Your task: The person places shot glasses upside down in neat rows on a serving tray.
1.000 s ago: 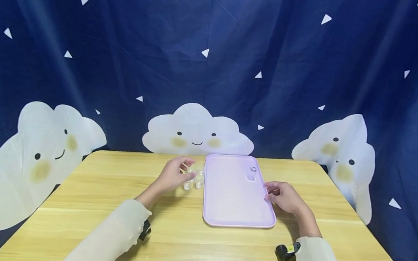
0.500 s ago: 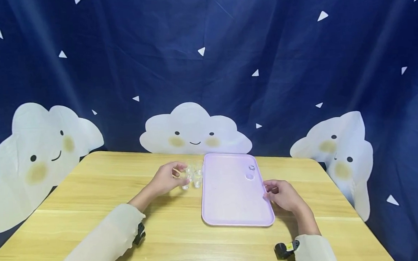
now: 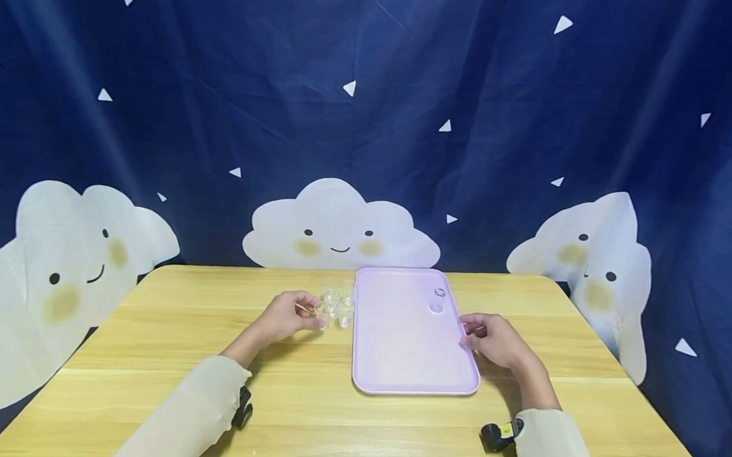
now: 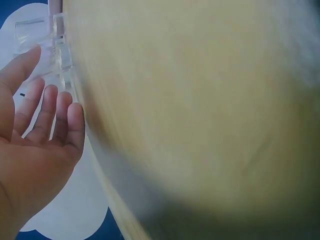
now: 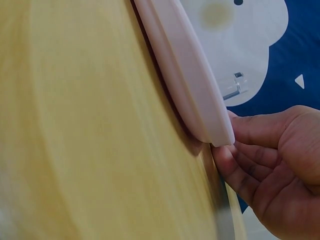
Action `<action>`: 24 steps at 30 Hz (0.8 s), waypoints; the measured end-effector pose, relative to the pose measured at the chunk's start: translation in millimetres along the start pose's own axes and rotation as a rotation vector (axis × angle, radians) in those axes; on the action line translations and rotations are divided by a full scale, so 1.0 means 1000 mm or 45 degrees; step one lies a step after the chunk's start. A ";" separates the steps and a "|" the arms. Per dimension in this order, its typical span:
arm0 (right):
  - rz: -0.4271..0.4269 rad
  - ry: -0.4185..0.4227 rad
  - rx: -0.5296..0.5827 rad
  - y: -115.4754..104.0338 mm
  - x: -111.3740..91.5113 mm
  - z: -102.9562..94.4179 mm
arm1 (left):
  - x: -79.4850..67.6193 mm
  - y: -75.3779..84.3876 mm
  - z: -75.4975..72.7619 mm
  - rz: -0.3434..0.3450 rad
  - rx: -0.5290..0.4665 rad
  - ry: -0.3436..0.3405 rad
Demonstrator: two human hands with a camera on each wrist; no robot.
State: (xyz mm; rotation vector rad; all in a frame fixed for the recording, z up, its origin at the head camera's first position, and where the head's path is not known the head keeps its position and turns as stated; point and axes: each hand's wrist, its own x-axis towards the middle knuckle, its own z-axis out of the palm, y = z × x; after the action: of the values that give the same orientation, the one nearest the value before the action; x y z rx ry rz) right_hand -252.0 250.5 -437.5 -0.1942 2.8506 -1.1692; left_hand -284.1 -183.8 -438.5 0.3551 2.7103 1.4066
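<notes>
My left hand (image 3: 288, 317) is beside a small cluster of clear shot glasses (image 3: 344, 319) that stand left of the tray. In the left wrist view the thumb and fingers of that hand (image 4: 42, 145) are spread apart, with their tips overlapping the glasses (image 4: 31, 31). My right hand (image 3: 496, 339) pinches the right rim of a pale lilac tray (image 3: 410, 364). The right wrist view shows the thumb of this hand (image 5: 285, 165) on the tray's rim (image 5: 200, 85) and fingers underneath. One clear glass (image 3: 436, 308) is on the tray, near its far right corner.
A light wooden table (image 3: 289, 426) carries everything. Behind it hangs a dark blue curtain (image 3: 298, 121) with white clouds and triangles. Black wrist cameras (image 3: 500, 437) are strapped at both sleeves.
My left hand has drawn left and slightly nearer, toward the near-left glass. My right hand stays on the tray's rim; the view has shifted slightly.
</notes>
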 end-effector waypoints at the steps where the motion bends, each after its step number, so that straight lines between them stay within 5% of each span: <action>1: 0.001 -0.001 0.002 0.000 0.000 0.000 | 0.000 -0.001 0.000 -0.002 -0.004 -0.006; 24: 0.020 -0.016 0.004 0.000 0.002 -0.002 | 0.006 0.004 -0.001 0.011 0.002 -0.137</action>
State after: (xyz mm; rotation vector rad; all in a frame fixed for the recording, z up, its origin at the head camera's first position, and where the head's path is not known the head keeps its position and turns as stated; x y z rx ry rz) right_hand -253.7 251.8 -436.3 -0.1780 2.8342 -1.1653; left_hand -289.9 -181.2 -434.7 0.4298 2.6277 1.3463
